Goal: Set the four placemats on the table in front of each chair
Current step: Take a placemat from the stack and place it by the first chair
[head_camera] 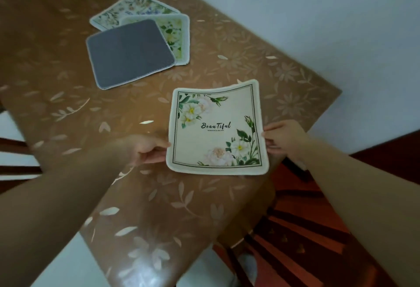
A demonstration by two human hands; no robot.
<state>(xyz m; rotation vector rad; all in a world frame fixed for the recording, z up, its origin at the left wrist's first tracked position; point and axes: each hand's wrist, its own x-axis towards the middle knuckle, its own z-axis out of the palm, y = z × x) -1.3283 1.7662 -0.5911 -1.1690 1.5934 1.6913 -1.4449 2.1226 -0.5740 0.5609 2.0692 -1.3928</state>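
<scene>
Dim, soft light — wide-angle warp, edges blurred.

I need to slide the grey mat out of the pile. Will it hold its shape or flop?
Probably floppy: the held mat of similar make bows between the left hand and right hand. The grey mat looks thin, likely light. On the glossy table it may slide easily.

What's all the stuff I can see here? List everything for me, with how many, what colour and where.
Cream floral placemat printed "Beautiful": one, cream with green leaves, held by both side edges over the near table corner.
Grey placemat: one, grey side up, topping the far pile.
Floral placemats underneath: two, pale with green and blue-green prints, partly covered.
Brown table with shiny leaf-patterned cover: one, fills the view.
Dark reddish wooden chair: one, lower right.
Left hand: pinching the left edge.
Right hand: pinching the right edge.
</scene>
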